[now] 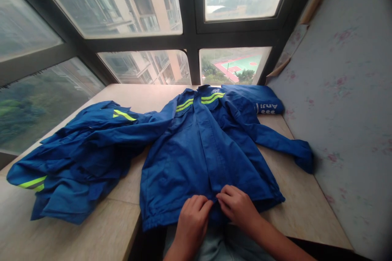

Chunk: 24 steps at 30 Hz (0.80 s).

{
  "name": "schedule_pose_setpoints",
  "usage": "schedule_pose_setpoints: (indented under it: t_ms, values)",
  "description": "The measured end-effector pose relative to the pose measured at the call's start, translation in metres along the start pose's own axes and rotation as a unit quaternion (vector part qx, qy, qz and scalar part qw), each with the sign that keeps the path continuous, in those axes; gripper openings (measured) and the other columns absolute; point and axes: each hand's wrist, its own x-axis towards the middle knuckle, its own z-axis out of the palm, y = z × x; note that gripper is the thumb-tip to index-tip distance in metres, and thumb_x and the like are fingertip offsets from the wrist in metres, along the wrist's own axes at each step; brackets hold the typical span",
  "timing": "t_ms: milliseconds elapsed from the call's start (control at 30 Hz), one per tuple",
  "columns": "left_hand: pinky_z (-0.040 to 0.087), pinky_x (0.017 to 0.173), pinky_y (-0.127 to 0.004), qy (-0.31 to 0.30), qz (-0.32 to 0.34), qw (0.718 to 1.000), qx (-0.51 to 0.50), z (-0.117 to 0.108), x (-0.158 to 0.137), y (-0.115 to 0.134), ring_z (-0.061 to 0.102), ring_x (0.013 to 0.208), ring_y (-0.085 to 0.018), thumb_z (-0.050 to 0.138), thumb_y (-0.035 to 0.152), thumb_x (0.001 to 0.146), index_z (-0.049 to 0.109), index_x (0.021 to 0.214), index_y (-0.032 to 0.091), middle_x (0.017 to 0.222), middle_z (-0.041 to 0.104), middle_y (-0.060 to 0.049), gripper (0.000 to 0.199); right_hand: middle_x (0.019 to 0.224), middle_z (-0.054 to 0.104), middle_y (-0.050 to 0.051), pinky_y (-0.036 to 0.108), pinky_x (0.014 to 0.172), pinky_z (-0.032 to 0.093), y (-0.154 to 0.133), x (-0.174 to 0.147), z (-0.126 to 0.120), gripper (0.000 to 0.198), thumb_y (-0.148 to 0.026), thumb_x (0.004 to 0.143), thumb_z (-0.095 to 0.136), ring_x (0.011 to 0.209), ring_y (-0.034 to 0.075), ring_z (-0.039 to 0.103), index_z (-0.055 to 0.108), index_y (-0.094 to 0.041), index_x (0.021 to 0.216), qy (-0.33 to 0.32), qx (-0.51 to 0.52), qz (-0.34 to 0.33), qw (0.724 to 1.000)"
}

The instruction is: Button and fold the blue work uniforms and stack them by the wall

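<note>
A blue work jacket (180, 151) with yellow-green reflective bands lies front side up, its collar toward the window and its hem toward me. My left hand (194, 216) is closed on the bottom edge, just left of the front placket. Close by on the right, my right hand (234, 202) pinches the hem at the other side of the placket. The fingertips of both hands nearly meet there. One sleeve stretches out to the right, while the other reaches left over a second, crumpled blue garment (88, 159).
A folded blue piece (269, 100) with white lettering lies at the back right by the wall. The pale stone sill (306, 212) ends at a front edge near me. Dark-framed windows (190, 40) stand behind, and a flowered wall (343, 110) bounds the right.
</note>
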Motion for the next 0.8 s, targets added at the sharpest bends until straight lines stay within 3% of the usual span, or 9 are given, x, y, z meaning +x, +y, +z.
schedule_pose_setpoints:
  t_ms: [133, 267, 400, 533, 600, 700, 800]
  values:
    - [0.048, 0.067, -0.032, 0.028, 0.002, 0.999, -0.015, 0.002, -0.003, -0.002, 0.06, 0.078, -0.019, 0.045, 0.007, 0.089, 0.065, 0.1, 0.023, 0.088, 0.065, -0.004, 0.028, 0.082, 0.065, 0.0, 0.022, 0.071, 0.043, 0.007, 0.013, -0.01, 0.02, -0.012, 0.089, 0.052, 0.076, 0.012, 0.061, 0.07, -0.021, 0.085, -0.055, 0.111, 0.058, 0.991]
    - [0.049, 0.068, -0.031, 0.037, 0.019, 0.999, -0.023, -0.002, -0.004, -0.002, 0.06, 0.079, -0.019, 0.044, 0.009, 0.09, 0.066, 0.098, 0.022, 0.087, 0.065, -0.005, 0.027, 0.084, 0.063, 0.001, 0.022, 0.07, 0.043, 0.005, 0.018, -0.024, 0.019, -0.014, 0.089, 0.052, 0.076, 0.012, 0.06, 0.069, -0.021, 0.083, -0.09, 0.096, 0.062, 0.989]
    - [0.049, 0.068, -0.031, 0.041, 0.038, 0.998, -0.023, -0.004, -0.007, -0.001, 0.06, 0.079, -0.018, 0.043, 0.009, 0.09, 0.067, 0.098, 0.021, 0.088, 0.065, -0.006, 0.027, 0.098, 0.062, 0.002, 0.026, 0.074, 0.044, -0.005, 0.006, -0.026, 0.015, -0.023, 0.087, 0.06, 0.088, 0.017, 0.058, 0.066, -0.024, 0.101, -0.106, -0.007, -0.029, 0.994]
    - [0.05, 0.066, -0.03, 0.002, 0.018, 0.998, -0.067, -0.012, 0.001, -0.005, 0.06, 0.076, -0.018, 0.046, 0.012, 0.089, 0.066, 0.092, 0.023, 0.083, 0.065, -0.004, 0.023, 0.095, 0.061, 0.003, 0.027, 0.068, 0.043, -0.011, -0.003, -0.023, 0.023, -0.01, 0.085, 0.058, 0.082, 0.018, 0.055, 0.063, -0.023, 0.102, -0.068, -0.122, -0.131, 0.981]
    - [0.051, 0.069, -0.03, -0.01, 0.01, 0.994, -0.104, -0.021, 0.014, -0.011, 0.061, 0.078, -0.017, 0.049, 0.016, 0.09, 0.067, 0.093, 0.024, 0.085, 0.066, -0.003, 0.019, 0.088, 0.06, 0.003, 0.027, 0.065, 0.042, -0.016, 0.0, -0.031, 0.023, -0.008, 0.087, 0.053, 0.075, 0.017, 0.054, 0.062, -0.022, 0.102, -0.03, -0.125, -0.158, 0.979]
    - [0.053, 0.079, -0.032, 0.031, -0.012, 0.992, -0.12, -0.04, 0.044, -0.026, 0.064, 0.088, -0.018, 0.051, 0.02, 0.092, 0.067, 0.101, 0.023, 0.095, 0.068, -0.005, 0.019, 0.08, 0.059, 0.003, 0.028, 0.062, 0.04, -0.029, 0.005, -0.045, 0.019, -0.01, 0.091, 0.048, 0.07, 0.016, 0.053, 0.062, -0.019, 0.099, 0.019, -0.125, -0.199, 0.972]
    - [0.053, 0.087, -0.033, 0.072, -0.034, 0.992, -0.097, -0.056, 0.083, -0.046, 0.064, 0.096, -0.018, 0.051, 0.023, 0.092, 0.067, 0.107, 0.023, 0.103, 0.069, -0.005, 0.022, 0.071, 0.058, 0.001, 0.027, 0.055, 0.038, -0.035, -0.001, -0.037, 0.013, -0.014, 0.091, 0.052, 0.062, 0.015, 0.052, 0.06, -0.02, 0.082, 0.012, -0.147, -0.218, 0.965]
